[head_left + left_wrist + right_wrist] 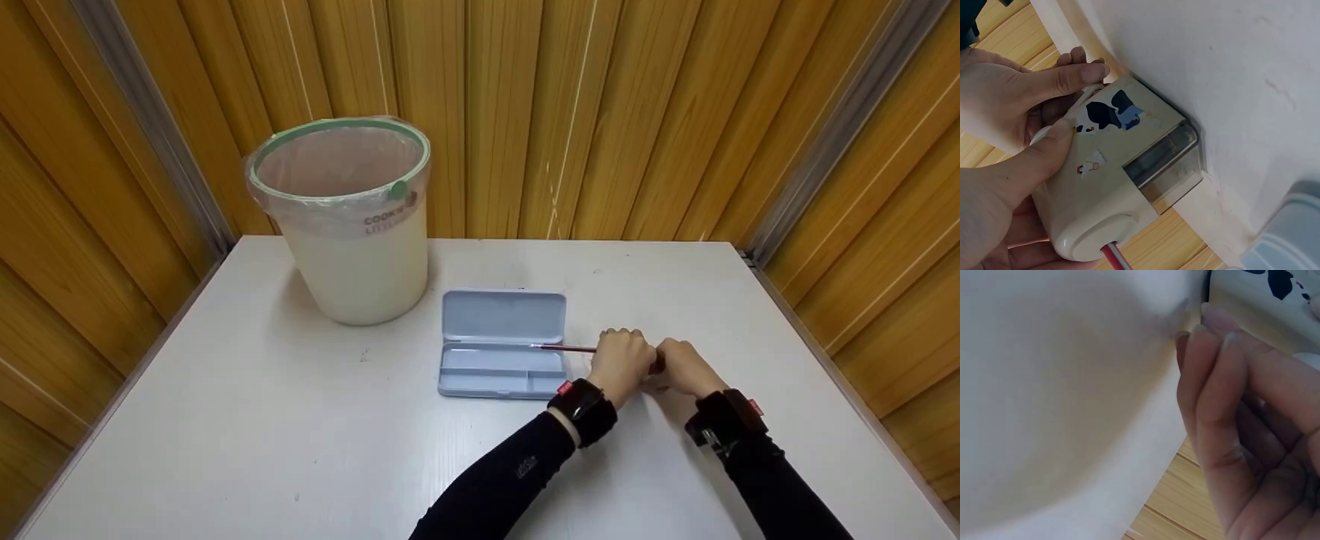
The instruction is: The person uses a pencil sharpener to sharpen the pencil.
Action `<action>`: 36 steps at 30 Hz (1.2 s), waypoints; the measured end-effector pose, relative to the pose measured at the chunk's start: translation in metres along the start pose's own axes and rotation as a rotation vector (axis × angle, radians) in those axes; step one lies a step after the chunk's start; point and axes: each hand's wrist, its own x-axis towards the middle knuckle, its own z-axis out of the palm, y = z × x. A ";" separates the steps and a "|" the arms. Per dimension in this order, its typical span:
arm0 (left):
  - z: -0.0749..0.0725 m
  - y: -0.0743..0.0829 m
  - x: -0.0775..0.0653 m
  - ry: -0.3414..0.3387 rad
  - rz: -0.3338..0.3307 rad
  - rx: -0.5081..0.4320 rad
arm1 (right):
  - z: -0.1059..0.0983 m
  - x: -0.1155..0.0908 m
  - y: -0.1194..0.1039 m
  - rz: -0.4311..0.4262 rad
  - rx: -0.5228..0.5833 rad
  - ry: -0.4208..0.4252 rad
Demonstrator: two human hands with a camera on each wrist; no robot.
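Left to right on your desk [225,435]: 1 bag-lined bin [367,262], 1 open blue case [502,316], then a red pencil [568,348] inserted in the sharpener [1100,163] your left hand [622,364] grips. Your right hand's [686,367] fingers curl beside it, their hold unclear.

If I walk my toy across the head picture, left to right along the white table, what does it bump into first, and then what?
The tall cream bin → the open blue case → the person's left hand → the right hand.
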 end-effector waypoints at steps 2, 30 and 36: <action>-0.001 0.000 0.001 -0.002 -0.002 -0.010 | -0.002 -0.003 -0.002 -0.006 -0.009 0.001; -0.002 0.004 -0.003 0.008 -0.015 0.012 | -0.022 -0.033 -0.021 -0.057 0.057 -0.045; 0.000 -0.001 0.000 -0.018 -0.006 0.018 | -0.037 -0.031 -0.031 -0.077 0.028 -0.006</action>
